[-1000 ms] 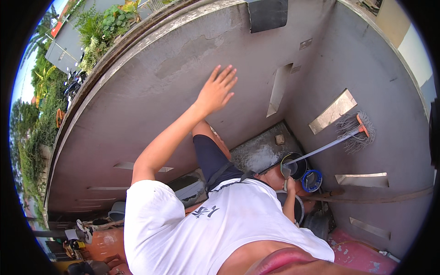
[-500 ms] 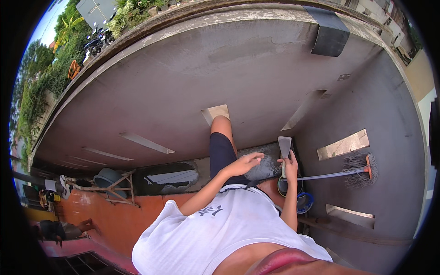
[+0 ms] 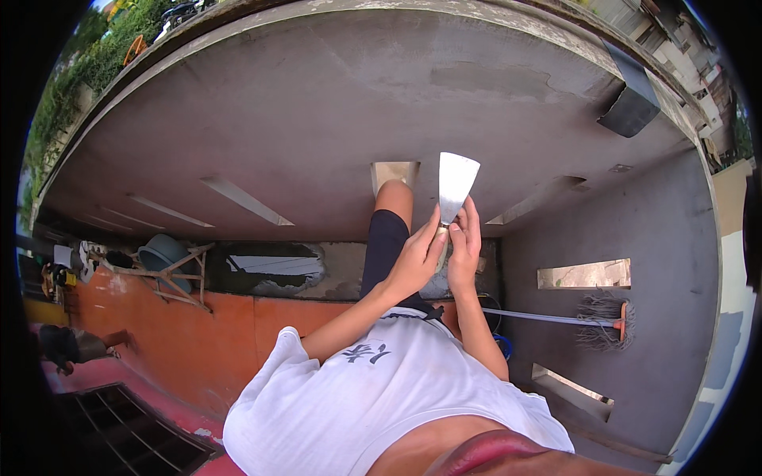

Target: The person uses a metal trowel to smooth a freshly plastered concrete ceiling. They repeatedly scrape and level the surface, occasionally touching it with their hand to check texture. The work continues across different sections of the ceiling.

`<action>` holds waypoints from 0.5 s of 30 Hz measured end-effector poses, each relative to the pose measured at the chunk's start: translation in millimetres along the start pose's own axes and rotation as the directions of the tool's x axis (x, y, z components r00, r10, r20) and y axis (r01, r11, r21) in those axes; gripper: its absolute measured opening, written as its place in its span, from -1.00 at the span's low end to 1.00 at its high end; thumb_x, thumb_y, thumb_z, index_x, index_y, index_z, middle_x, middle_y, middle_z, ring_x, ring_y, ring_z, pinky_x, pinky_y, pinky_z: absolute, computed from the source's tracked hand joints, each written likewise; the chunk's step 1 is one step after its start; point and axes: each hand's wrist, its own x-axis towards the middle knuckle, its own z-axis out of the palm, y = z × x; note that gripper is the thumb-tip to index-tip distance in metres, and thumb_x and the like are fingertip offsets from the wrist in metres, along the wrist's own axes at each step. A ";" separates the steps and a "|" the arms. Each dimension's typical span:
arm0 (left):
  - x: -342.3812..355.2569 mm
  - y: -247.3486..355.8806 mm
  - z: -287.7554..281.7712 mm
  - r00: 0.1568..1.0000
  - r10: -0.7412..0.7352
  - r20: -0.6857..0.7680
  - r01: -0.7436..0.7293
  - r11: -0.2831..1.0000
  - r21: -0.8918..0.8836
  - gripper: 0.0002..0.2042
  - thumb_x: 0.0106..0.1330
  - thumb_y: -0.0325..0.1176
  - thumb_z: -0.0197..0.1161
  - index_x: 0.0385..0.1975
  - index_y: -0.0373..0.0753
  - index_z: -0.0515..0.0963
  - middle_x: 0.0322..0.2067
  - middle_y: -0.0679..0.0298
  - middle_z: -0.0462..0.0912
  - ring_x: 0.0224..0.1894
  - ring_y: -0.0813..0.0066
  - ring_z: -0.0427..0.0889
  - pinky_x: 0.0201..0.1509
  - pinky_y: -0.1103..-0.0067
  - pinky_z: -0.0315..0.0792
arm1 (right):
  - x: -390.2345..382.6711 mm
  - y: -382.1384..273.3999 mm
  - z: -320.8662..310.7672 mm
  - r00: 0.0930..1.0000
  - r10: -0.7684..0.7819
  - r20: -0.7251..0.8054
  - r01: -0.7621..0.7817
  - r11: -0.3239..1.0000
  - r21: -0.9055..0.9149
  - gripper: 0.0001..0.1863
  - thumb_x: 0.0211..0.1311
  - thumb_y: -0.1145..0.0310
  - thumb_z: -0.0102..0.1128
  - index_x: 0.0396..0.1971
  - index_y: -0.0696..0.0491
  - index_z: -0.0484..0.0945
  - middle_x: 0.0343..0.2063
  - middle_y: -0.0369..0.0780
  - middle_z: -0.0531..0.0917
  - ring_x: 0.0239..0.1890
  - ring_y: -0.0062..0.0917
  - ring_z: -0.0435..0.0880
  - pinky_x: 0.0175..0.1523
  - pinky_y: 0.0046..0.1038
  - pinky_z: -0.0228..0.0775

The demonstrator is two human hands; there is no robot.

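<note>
A putty knife (image 3: 456, 187) with a broad metal blade and a pale handle stands upright in front of my body, blade up. My right hand (image 3: 464, 260) is closed round its handle from the right side. On the other side, the fingers of my left hand (image 3: 416, 259) press on the handle just below the blade. Between them the palms hide part of the handle. Behind the hands, my knee reaches toward a rectangular opening (image 3: 394, 169) in the grey plastered wall (image 3: 317, 119).
A mop (image 3: 605, 320) leans against the right-hand wall, near a partly hidden blue bucket (image 3: 502, 346). At left, a grey-blue basin (image 3: 165, 255) sits by a wooden frame (image 3: 184, 278). A trough with standing water (image 3: 274, 265) runs along the wall. Another person (image 3: 71, 347) is far left.
The putty knife has come up and to the left, in front of my body. My left hand, earlier apart and empty, has moved onto its handle. The view has turned slightly.
</note>
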 end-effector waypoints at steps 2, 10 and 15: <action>-3.2 12.0 -0.6 0.977 0.128 -0.173 -0.098 0.981 0.169 -0.46 0.43 -0.44 0.21 0.39 -0.40 0.29 -0.10 0.04 0.63 -0.10 0.27 0.66 0.01 0.49 0.49 | 10.3 -10.5 4.0 0.996 -0.038 0.083 0.045 0.995 -0.087 -0.43 0.51 0.38 -0.01 0.43 0.22 0.18 0.25 -0.07 0.47 0.17 -0.46 0.49 0.26 -0.43 0.32; 6.7 20.3 -22.5 0.893 0.395 -0.214 -0.341 0.906 0.251 -0.64 0.21 -0.62 0.27 0.03 -0.25 0.66 -0.16 0.17 0.62 -0.48 0.43 0.55 -0.42 0.56 0.43 | 41.4 -29.7 17.4 0.998 0.014 0.057 -0.005 0.986 -0.164 -0.60 0.60 0.13 -0.06 -0.07 0.19 0.57 -0.23 -0.26 0.66 -0.35 -0.65 0.54 -0.20 -0.52 0.44; 0.3 -6.3 -34.4 0.931 0.012 -0.366 -0.041 0.997 -0.072 -0.72 0.19 -0.79 0.13 -0.14 -0.39 0.61 -0.18 0.26 0.57 -0.52 0.77 0.30 -0.40 0.76 0.25 | 50.4 -37.3 13.5 0.992 0.114 0.045 -0.100 0.964 -0.245 -0.64 0.57 0.18 0.02 0.04 0.20 0.52 -0.21 -0.24 0.68 -0.45 -0.70 0.51 -0.41 -0.60 0.39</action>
